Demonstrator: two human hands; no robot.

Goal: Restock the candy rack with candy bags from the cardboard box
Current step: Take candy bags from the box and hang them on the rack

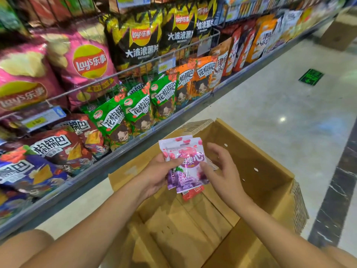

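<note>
Holding a small stack of pink-and-purple candy bags (186, 163) at the centre of the frame, the left hand (156, 172) grips them with curled fingers from their left edge. The right hand (222, 171) meets the stack's right side with its thumb on the front bag and its fingers loosely spread, not clamped. A red packet (193, 193) peeks out below; whether it is part of the stack is unclear. Beneath, the cardboard box (260, 171) stands open and looks nearly emptied. The step seems to be squaring up the bags. Next they must go to a matching slot, and the shelf (123, 153) at the left shows only crisps and snacks.
</note>
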